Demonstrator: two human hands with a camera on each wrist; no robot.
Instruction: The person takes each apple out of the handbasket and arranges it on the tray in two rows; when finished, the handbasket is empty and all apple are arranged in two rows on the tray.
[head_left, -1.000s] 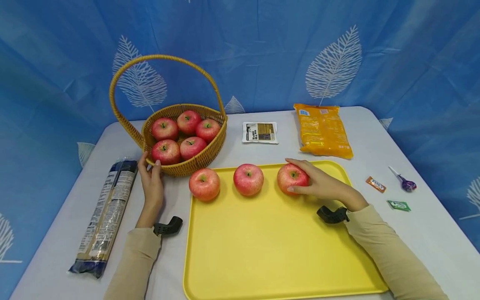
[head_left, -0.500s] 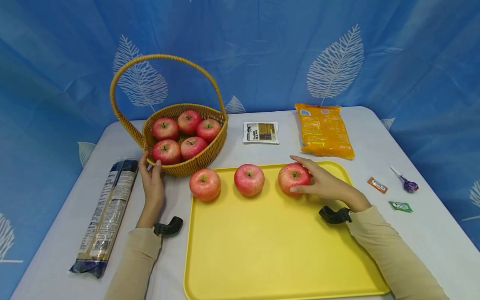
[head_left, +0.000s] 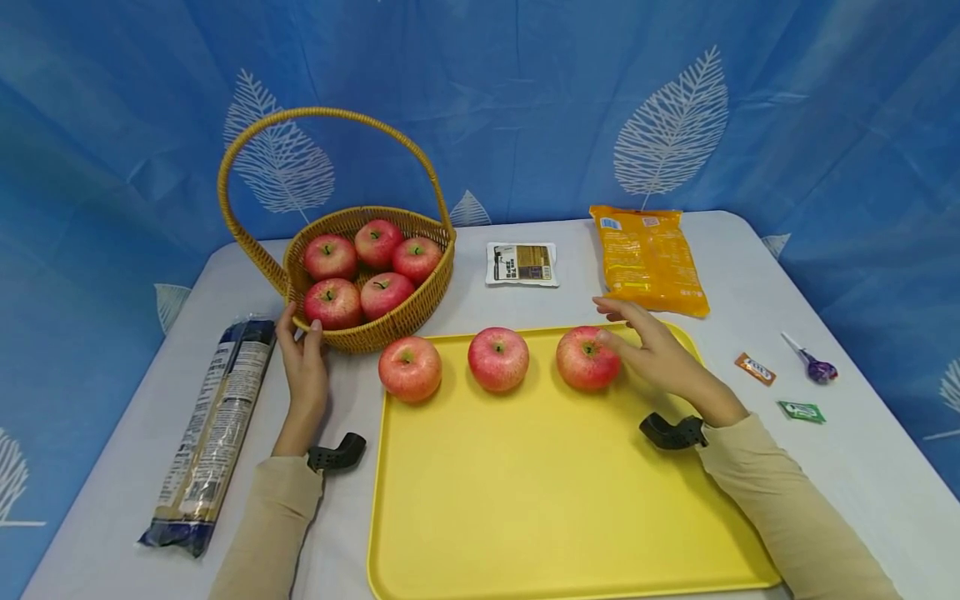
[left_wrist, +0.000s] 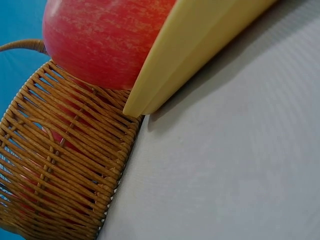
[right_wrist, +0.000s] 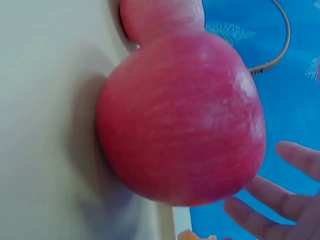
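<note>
My right grip (head_left: 663, 358) hangs loose beside this apple (head_left: 585, 367), placing apparently done, clean lift-away called for, left grip (head_left: 307, 375) relaxed against the basket (head_left: 411, 319)!

I see red apples (head_left: 498, 359) with paler streaks, a yellow tray (head_left: 562, 483), a golden-brown woven basket (head_left: 420, 308), an orange bag (head_left: 652, 262), beige sleeves (head_left: 780, 508), and a blue curtain (head_left: 517, 125) patterned with white leaves (head_left: 671, 125).
</note>
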